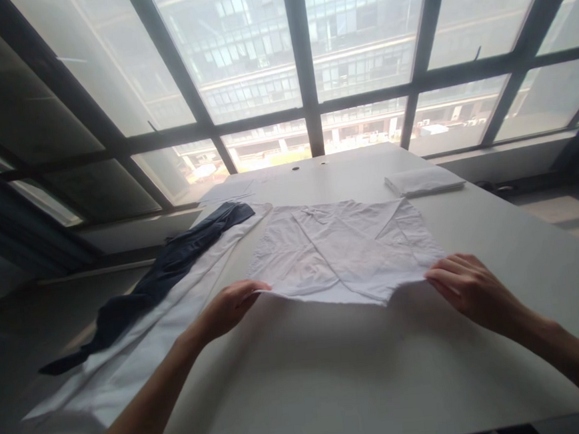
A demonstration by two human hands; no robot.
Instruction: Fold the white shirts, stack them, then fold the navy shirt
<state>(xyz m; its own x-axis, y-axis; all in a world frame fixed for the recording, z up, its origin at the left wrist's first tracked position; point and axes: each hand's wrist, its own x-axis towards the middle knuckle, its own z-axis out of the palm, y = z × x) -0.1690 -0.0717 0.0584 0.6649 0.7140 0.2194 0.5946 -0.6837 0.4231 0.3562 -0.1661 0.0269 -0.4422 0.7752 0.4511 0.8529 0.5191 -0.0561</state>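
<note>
One creased sheet of thin white fabric, roughly rectangular, lay across the middle of the smooth white bench, its near edge raised. The left hand had its grip pinched on the near left corner; the right hand had its grip pinched on the near right corner. At left lay one long white cloth and, along its far side, one crumpled dark navy cloth. At far right lay one flat, folded white cloth.
</note>
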